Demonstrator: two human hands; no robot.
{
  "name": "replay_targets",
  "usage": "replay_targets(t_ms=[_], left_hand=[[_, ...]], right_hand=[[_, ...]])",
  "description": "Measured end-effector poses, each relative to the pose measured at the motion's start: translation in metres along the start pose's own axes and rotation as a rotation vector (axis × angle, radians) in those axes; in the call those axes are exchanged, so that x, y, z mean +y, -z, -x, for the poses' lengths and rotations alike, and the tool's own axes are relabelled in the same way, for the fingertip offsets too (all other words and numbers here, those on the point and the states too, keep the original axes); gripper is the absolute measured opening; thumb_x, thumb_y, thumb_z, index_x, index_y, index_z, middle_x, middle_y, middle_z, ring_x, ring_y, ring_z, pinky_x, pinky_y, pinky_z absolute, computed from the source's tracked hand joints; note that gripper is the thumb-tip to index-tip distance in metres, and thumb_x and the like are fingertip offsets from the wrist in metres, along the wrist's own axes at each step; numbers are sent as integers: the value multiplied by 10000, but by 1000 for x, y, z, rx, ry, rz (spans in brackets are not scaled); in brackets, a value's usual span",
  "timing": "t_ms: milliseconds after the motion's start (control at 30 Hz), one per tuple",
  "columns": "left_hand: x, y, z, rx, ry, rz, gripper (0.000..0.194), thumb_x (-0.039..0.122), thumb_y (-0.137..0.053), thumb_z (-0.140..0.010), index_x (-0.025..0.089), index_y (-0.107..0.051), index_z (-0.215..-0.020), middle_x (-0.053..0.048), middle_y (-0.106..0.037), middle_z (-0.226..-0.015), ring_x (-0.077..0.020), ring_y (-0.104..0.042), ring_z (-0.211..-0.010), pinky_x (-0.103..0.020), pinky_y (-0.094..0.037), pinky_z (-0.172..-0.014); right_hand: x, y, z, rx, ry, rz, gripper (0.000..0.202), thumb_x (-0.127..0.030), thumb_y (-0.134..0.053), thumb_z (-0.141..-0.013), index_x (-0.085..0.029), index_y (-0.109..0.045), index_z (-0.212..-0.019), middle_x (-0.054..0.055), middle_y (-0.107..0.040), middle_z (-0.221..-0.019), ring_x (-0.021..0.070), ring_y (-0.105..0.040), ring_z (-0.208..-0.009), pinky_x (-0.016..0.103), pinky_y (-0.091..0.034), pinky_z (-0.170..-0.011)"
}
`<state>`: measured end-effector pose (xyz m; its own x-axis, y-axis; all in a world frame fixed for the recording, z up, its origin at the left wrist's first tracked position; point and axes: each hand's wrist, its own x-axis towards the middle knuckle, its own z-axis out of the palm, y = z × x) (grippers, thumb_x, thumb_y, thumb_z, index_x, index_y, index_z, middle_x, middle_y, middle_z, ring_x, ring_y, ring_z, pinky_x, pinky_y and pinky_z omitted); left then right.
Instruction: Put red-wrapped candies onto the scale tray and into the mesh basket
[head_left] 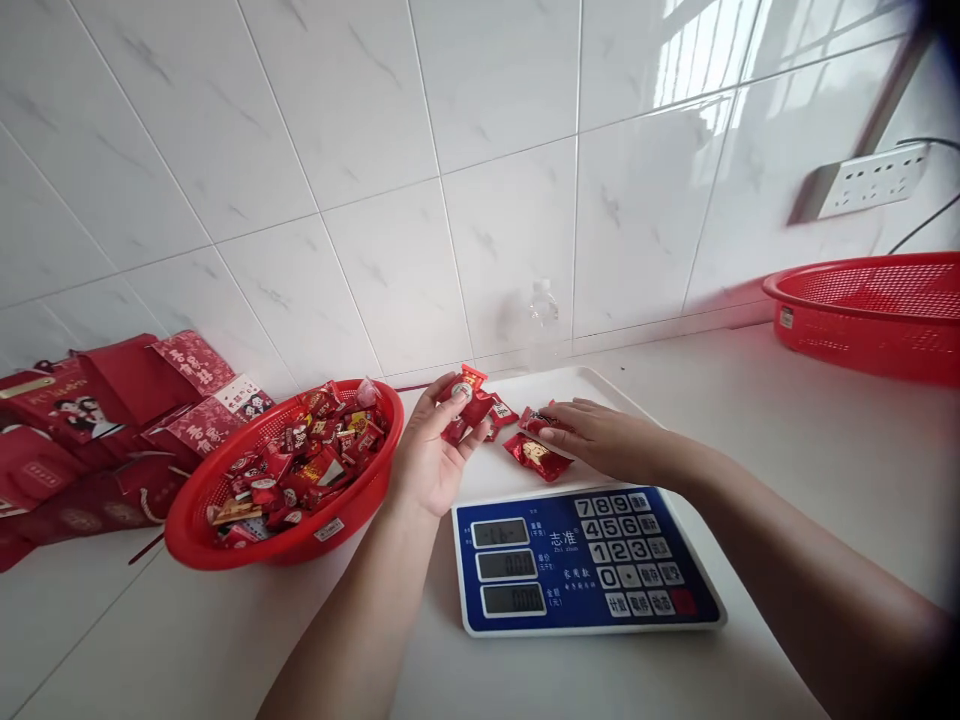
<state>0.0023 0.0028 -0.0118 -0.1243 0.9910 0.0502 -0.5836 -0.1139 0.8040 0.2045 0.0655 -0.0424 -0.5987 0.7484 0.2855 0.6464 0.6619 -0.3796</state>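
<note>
My left hand [439, 440] is closed on red wrapped candies [472, 385], held up over the white pan [480, 483] of a digital scale. A further red candy [500, 412] shows just beside its fingertips. Over the right part of the pan, my right hand [592, 430] stretches its fingers out flat, palm down. Partly under those fingers lies a red candy [534, 420]; whether the hand grips it is hidden. A shiny red-and-gold candy [538, 457] rests on the pan nearer the blue keypad panel [562, 610], whose displays are lit with faint digits.
A red plastic basket [187, 520] full of wrapped candies stands left of the scale. Red gift bags [112, 390] lie further left. Another red basket [862, 340] is at the right. A clear bottle [544, 310] stands behind the pan near the tiled wall, with a power strip [870, 182] above right.
</note>
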Motion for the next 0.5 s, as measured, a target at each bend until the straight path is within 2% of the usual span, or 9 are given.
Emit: replay_targets(t_ms=[100,233,367,433,500], left_hand=[[-3,1,0,-23,15,-54,323,121,-705,-683,221,-614,-976,16,-639,-952,-112,-644,-778,-209,-542,-623],[-11,0,3,-59,24,-180,364,133,-722,-677,220,-586,-1004,-9,-652,-953,-129,-644,-784,-226,-533,-623],[-19,-4,8,-141,-8,-292,454,160,-721,-691,244,-545,-1101,-23,-661,-927,-154,-639,-802,-269,-529,-659],[-21,-7,11,-149,-30,-336,469,176,-728,-684,246,-544,-1109,-29,-659,-923,-169,-634,-805,-287,-527,-653],[-22,-8,12,-149,-44,-351,456,188,-741,-668,240,-556,-1081,-36,-659,-933,-192,-631,-831,-306,-526,-656]], right_hand=[[-9,8,2,-68,-53,-36,460,-517,-321,-882,-235,-657,-1018,93,-660,-1043,269,-571,-1019,425,-435,-867],[-32,14,7,125,-153,-181,447,-519,-382,-869,-228,-589,-1137,90,-636,-1128,247,-587,-1017,414,-462,-867],[-46,9,8,236,-87,-425,501,-485,-449,-858,-258,-441,-1305,82,-627,-1151,220,-637,-932,374,-543,-760],[-49,8,9,444,-39,-371,581,-438,-489,-849,-261,-336,-1381,106,-552,-1260,253,-605,-1012,401,-546,-769],[-54,12,13,747,38,-280,642,-388,-521,-841,-293,-251,-1416,105,-426,-1381,284,-529,-1131,438,-523,-819]])
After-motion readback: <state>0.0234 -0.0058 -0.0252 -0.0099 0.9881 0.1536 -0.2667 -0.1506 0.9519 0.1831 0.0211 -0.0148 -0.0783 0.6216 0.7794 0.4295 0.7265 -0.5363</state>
